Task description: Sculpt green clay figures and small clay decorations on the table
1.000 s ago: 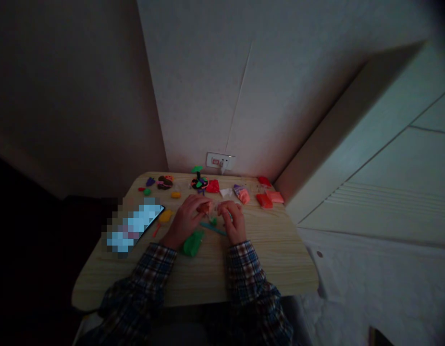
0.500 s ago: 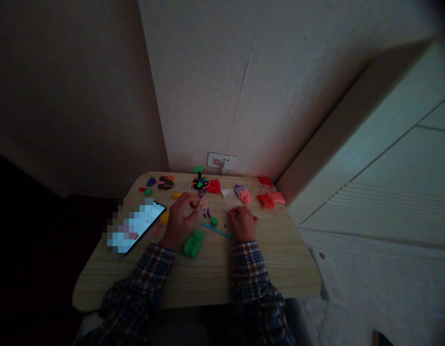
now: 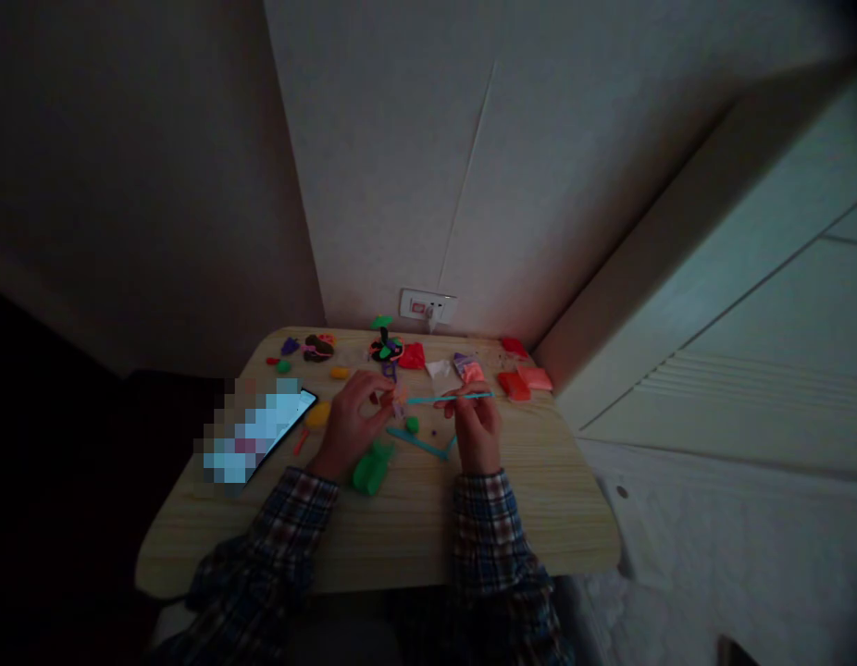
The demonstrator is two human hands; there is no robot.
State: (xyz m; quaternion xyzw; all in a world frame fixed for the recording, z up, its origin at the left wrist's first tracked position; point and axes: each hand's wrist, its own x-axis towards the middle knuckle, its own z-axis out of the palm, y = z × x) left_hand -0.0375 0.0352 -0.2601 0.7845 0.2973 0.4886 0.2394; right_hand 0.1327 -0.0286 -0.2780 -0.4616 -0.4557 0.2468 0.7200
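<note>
My left hand [image 3: 351,416] pinches a small peach and purple clay piece [image 3: 401,396], whose details are too dim and small to make out. A thin light-blue modelling tool [image 3: 428,400] lies level in the closed fingers of my right hand [image 3: 478,430], its left tip close to the clay piece; whether they touch, I cannot tell. Below, between the hands, are a green clay ball [image 3: 413,425] and more blue tools [image 3: 420,445] on the table. A green lump or mould [image 3: 371,470] sits beside my left wrist.
On the wooden table [image 3: 540,518], a lit phone [image 3: 262,435] lies at left. Along the back stand a black and green clay figure [image 3: 385,350], a brown piece [image 3: 318,349] and a red packet [image 3: 413,356]. Orange-red packets [image 3: 515,386] lie at right. A wall socket [image 3: 427,306] is behind.
My right hand has shifted slightly right and turned, bringing the blue tool level toward the clay piece. My left hand has moved slightly, still pinching the clay piece.
</note>
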